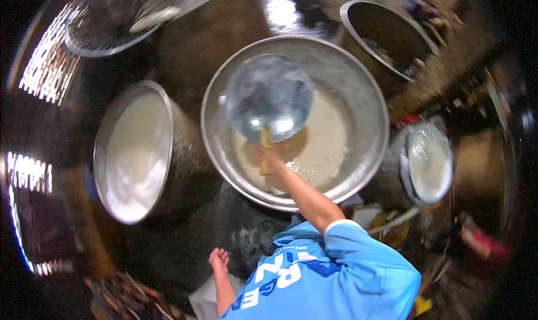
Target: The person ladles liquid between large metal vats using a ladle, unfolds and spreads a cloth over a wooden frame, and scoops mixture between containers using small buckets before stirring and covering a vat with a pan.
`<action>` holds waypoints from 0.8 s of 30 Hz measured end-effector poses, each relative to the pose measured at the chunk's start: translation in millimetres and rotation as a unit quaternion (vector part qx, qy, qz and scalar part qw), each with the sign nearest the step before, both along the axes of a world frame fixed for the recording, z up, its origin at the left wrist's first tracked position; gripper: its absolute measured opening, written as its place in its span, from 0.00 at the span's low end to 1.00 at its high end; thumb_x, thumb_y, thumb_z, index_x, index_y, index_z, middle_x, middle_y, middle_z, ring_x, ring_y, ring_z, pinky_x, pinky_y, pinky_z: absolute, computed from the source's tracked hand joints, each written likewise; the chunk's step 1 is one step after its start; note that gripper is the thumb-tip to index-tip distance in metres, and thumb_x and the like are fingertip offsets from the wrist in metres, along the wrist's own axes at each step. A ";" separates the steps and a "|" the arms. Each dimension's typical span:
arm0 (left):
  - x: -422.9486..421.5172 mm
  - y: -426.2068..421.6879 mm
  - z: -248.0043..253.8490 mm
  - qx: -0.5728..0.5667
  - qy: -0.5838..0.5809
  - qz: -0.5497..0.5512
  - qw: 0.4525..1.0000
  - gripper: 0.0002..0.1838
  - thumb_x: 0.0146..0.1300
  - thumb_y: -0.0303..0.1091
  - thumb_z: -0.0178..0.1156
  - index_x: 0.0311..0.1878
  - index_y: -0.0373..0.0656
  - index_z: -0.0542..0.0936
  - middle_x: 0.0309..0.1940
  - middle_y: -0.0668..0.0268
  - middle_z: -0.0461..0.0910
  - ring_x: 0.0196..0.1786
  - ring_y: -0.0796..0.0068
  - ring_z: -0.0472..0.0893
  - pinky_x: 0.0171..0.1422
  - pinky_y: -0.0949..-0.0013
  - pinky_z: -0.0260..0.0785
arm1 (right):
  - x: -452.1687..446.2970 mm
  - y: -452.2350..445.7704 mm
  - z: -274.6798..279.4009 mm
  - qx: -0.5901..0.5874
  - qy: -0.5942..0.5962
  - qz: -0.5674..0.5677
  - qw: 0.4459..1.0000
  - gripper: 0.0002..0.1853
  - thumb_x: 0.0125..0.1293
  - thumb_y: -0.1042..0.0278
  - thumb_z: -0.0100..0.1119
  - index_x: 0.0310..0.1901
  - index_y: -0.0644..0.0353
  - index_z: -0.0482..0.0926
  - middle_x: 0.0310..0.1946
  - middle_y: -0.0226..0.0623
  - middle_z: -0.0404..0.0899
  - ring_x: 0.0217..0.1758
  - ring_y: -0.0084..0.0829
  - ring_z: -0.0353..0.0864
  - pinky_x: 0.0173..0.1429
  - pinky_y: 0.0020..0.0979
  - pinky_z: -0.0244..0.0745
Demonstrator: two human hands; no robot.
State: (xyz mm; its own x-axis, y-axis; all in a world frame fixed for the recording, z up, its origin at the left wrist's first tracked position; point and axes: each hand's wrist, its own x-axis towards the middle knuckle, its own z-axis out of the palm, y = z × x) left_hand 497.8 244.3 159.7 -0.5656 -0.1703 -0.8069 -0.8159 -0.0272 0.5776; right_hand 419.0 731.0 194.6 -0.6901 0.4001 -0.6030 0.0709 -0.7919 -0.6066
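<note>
My right hand (268,157) is closed around the short wooden handle (265,137) of a large round metal ladle (269,93). The ladle's shiny bowl is held over a wide metal basin (367,118), covering part of its left side. Pale, milky liquid (328,135) with a wet sheen lies in the basin. Lower down, near my body, my left hand (219,259) hangs beside the blue shirt with its fingers curled and nothing visible in them.
To the left stands a metal vat (170,135) of whitish liquid; to the right, a smaller bucket (404,171) of white liquid. Two dark-looking round vessels, one at upper right (346,17) and one at upper left (84,52), flank the back. Firewood-like sticks (126,297) lie at lower left.
</note>
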 end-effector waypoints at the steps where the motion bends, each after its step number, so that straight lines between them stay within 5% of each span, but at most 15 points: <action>1: 5.2 18.5 14.6 -0.010 0.007 0.007 1.000 0.10 0.62 0.40 0.55 0.44 0.49 0.74 0.30 0.69 0.79 0.29 0.76 0.78 0.25 0.76 0.66 | 8.5 5.6 -47.8 -0.008 0.014 0.013 1.000 0.04 0.62 0.68 0.54 0.37 0.57 0.75 0.21 0.28 0.68 0.21 0.23 0.69 0.22 0.25 0.66; 3: -7.9 63.2 30.6 -0.035 0.030 0.002 0.999 0.12 0.63 0.40 0.54 0.48 0.48 0.74 0.33 0.69 0.80 0.30 0.77 0.79 0.28 0.77 0.67 | 25.4 15.4 -70.2 0.050 -0.158 0.022 0.986 0.05 0.58 0.72 0.56 0.28 0.58 0.70 0.17 0.28 0.66 0.14 0.23 0.66 0.17 0.27 0.64; 10: -57.6 239.9 85.7 -0.038 0.121 -0.057 0.990 0.18 0.67 0.46 0.49 0.53 0.45 0.74 0.42 0.66 0.79 0.40 0.79 0.77 0.43 0.74 0.67 | 183.7 84.4 -160.6 0.015 -0.313 0.096 0.945 0.06 0.58 0.77 0.49 0.28 0.57 0.64 0.15 0.31 0.64 0.12 0.27 0.66 0.14 0.30 0.63; 14: -61.4 292.4 58.1 -0.147 0.226 -0.055 0.962 0.29 0.69 0.53 0.41 0.51 0.32 0.71 0.51 0.56 0.72 0.55 0.62 0.70 0.60 0.61 0.58 | 157.1 165.9 -174.6 0.074 -0.384 0.158 0.907 0.02 0.59 0.79 0.47 0.32 0.61 0.68 0.15 0.34 0.66 0.12 0.29 0.65 0.14 0.34 0.62; 16: -65.2 302.0 61.9 -0.244 0.181 -0.184 0.935 0.31 0.69 0.56 0.37 0.51 0.31 0.71 0.48 0.51 0.73 0.54 0.59 0.70 0.59 0.61 0.59 | 119.9 210.3 -204.8 0.167 -0.366 0.192 0.895 0.03 0.58 0.76 0.50 0.34 0.63 0.71 0.17 0.37 0.69 0.12 0.31 0.67 0.15 0.36 0.64; 18: -62.9 320.1 64.4 -0.273 0.147 -0.133 0.941 0.33 0.69 0.57 0.35 0.51 0.31 0.70 0.47 0.48 0.72 0.53 0.57 0.71 0.57 0.60 0.59 | 53.1 235.7 -178.5 0.398 -0.373 0.263 0.796 0.08 0.55 0.72 0.54 0.35 0.66 0.71 0.19 0.38 0.73 0.15 0.32 0.71 0.21 0.37 0.69; 20: -59.0 329.8 60.3 -0.292 0.135 -0.100 0.942 0.34 0.69 0.57 0.34 0.52 0.31 0.70 0.46 0.46 0.73 0.51 0.55 0.71 0.57 0.60 0.60 | 17.9 275.8 -238.6 0.535 -0.317 0.270 0.735 0.13 0.53 0.68 0.59 0.36 0.68 0.71 0.22 0.42 0.77 0.23 0.40 0.78 0.30 0.40 0.74; 22: -59.2 331.3 53.7 -0.299 0.147 -0.088 0.939 0.34 0.69 0.57 0.33 0.53 0.31 0.70 0.46 0.47 0.73 0.50 0.55 0.72 0.56 0.60 0.61 | -32.5 296.2 -244.9 0.666 -0.309 0.340 0.588 0.17 0.53 0.67 0.61 0.42 0.67 0.70 0.27 0.49 0.79 0.31 0.48 0.81 0.37 0.44 0.76; 24: -64.4 341.6 56.8 -0.315 0.142 -0.079 0.935 0.34 0.69 0.57 0.33 0.55 0.31 0.69 0.50 0.48 0.73 0.52 0.56 0.73 0.58 0.61 0.62 | -80.2 293.5 -227.4 0.638 -0.331 0.392 0.574 0.23 0.53 0.65 0.63 0.48 0.65 0.67 0.31 0.55 0.79 0.36 0.54 0.80 0.39 0.48 0.76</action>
